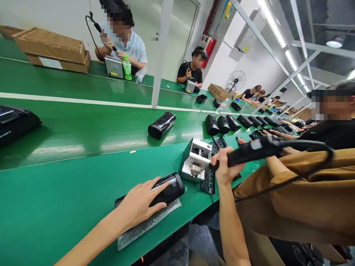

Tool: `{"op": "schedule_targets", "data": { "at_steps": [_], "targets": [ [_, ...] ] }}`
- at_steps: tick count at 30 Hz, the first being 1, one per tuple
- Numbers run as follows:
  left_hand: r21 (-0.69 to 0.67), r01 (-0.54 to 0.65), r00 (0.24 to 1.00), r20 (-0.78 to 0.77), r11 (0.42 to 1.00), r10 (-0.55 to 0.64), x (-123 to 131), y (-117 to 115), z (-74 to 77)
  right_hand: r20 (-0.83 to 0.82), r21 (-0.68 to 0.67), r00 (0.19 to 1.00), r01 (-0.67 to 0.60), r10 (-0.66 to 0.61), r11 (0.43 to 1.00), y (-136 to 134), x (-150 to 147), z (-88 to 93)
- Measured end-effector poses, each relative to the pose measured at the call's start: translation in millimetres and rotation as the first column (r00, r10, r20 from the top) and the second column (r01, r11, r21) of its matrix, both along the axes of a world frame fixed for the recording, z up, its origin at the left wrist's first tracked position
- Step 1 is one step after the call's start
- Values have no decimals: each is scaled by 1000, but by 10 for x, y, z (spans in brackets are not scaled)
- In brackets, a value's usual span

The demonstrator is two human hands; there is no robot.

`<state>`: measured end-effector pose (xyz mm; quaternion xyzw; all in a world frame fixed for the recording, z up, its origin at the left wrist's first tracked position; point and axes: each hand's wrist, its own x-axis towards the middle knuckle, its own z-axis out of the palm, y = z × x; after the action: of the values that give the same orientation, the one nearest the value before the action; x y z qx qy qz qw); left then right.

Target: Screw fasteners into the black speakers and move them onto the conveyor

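Note:
My left hand (141,201) lies with spread fingers on top of a glossy black housing (173,186), which rests on a sheet of bubble wrap (149,223) on the green table. In my right hand (226,166) is a black electric screwdriver (249,150) with a cable at its rear end. Its tip points left, at the front of a small white-and-grey screw feeder box (197,159). Black perforated panels (208,181) lie just right of that box.
Beyond the table edge, a green conveyor (111,125) carries one black housing (162,125) and a row of several more (212,125). A metal post (159,55) rises behind. A person in black (335,133) sits close at right.

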<state>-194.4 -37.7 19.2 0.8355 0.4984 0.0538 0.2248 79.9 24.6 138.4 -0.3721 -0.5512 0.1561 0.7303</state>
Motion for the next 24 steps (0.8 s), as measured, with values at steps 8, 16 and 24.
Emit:
{"op": "schedule_targets", "data": {
  "at_steps": [8, 16, 24],
  "targets": [
    [-5, -493, 699, 594, 870, 399, -595, -442, -601, 20, -144, 994, -100, 104, 984, 127, -106, -350],
    [-217, -554, 368, 802, 804, 470, -455, -760, -1031, -52, -129, 884, -468, 465, 874, -963, -654, -96],
    [-239, -524, 338, 823, 818, 457, -456, -738, -1028, 100, -58, 799, -590, 593, 805, -1128, -1125, -95]
  ]
}}
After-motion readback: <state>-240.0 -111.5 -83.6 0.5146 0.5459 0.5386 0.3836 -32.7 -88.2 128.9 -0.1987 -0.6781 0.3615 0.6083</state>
